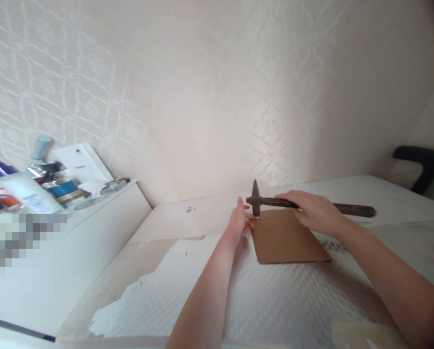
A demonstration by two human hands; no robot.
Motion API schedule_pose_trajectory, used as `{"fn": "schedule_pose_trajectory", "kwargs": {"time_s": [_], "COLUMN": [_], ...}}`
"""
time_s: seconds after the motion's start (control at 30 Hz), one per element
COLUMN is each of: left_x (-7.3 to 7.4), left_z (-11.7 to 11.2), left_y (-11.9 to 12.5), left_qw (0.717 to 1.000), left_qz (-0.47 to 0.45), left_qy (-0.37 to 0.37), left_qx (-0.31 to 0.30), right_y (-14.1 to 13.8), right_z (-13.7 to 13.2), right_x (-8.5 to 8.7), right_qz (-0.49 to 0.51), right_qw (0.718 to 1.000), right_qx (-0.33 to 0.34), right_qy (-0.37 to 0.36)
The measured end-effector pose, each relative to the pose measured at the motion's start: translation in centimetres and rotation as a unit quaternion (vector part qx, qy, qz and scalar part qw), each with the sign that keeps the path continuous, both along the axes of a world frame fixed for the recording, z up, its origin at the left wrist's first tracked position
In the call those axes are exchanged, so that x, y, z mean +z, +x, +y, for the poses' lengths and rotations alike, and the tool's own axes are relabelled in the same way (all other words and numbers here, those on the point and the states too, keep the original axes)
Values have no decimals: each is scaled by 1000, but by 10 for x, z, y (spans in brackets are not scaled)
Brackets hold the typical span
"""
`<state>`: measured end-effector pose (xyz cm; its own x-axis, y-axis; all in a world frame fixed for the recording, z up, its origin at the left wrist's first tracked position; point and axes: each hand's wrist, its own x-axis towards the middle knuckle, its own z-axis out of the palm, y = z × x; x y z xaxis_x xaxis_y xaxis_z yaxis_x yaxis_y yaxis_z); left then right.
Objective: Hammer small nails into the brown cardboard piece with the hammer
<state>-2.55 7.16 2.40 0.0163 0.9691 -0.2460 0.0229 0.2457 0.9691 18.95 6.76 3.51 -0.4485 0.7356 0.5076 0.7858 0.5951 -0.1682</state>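
Note:
My right hand [313,211] is wrapped round the dark wooden handle of a hammer [280,202]. The hammer's metal head hangs just above the far left corner of a brown board [287,240], its lower face close to the surface. Along the board's far edge runs a row of small dark marks. At that same corner is my left hand [239,220], its fingertips drawn in under the hammer head. A tiny pale object shows by these fingertips, too small to name. Whether the hammer touches it, I cannot tell.
White textured sheeting [159,291] with ragged edges covers the tabletop under the board. Small metal bits [190,209] lie at the back left. On the left, a white cabinet [104,242] bears bottles, tape rolls and a white box [82,162]. A black armrest [422,157] stands at right.

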Motion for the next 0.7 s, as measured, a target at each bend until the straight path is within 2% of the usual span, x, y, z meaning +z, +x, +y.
{"fn": "schedule_pose_trajectory", "kwargs": {"time_s": [0.7], "left_x": [0], "left_z": [-1], "left_y": [0], "left_qw": [1000], "left_qz": [3], "left_qy": [3], "left_qx": [-6], "right_y": [3], "right_z": [2], "right_x": [-2], "right_qz": [-5], "right_qw": [1000], "right_qx": [-14], "right_qy": [1]}}
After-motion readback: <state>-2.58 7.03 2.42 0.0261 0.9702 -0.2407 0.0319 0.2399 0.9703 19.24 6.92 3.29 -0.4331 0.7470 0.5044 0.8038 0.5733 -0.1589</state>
